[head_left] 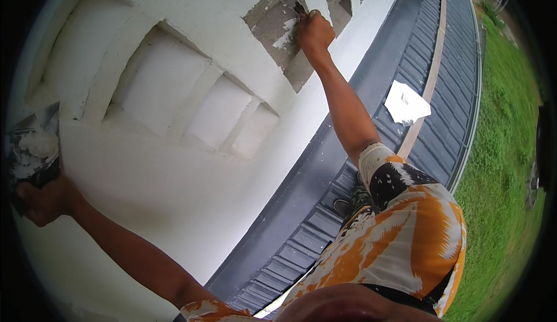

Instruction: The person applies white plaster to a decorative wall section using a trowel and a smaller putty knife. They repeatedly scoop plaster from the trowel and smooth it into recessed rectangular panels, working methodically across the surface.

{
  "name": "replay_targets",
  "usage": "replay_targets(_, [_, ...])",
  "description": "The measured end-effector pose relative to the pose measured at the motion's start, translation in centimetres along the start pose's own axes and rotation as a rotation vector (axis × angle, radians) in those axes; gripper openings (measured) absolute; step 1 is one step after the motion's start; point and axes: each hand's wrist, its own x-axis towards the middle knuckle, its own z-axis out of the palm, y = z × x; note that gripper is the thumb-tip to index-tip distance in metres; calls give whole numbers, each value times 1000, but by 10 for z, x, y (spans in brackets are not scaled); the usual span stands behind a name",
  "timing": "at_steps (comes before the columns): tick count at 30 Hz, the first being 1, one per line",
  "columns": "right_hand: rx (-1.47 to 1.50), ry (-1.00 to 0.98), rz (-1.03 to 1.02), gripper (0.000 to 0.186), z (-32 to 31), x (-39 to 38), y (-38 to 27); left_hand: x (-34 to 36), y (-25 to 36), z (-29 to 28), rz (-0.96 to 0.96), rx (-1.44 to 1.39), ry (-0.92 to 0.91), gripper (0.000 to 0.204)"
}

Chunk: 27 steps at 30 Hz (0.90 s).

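Note:
At the far left, my left hand (43, 200) grips the dark handle of a wide metal plastering blade (35, 145) smeared with white putty. My right hand (314, 29) is raised into a bare grey recess (270, 23) in the white wall (145, 188), its fingers closed on a small dark tool (299, 9), apparently a scraper, mostly hidden by the hand. A patch of white filler shows on the grey cement just left of that hand. Other recessed panels (220, 110) in the wall are coated white.
A dark ribbed metal roof (447, 101) runs below the wall, with a long wooden plank (432, 66) and an irregular white piece (400, 98) lying on it. My shoe (342, 206) is on the roof. Grass (505, 148) lies beyond the roof's edge at the right.

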Motion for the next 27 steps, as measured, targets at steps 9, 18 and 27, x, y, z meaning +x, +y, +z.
replay_targets(9, [115,31,-55,26,13,23,-57,3,37,15,78,-22,54,36])
replay_targets(18, [75,45,102,26,-1,-11,10,3,11,8,17,-120,21,36])
replay_targets(27, [253,-70,62,25,-17,-17,67,-7,24,13,59,-11,56,35])
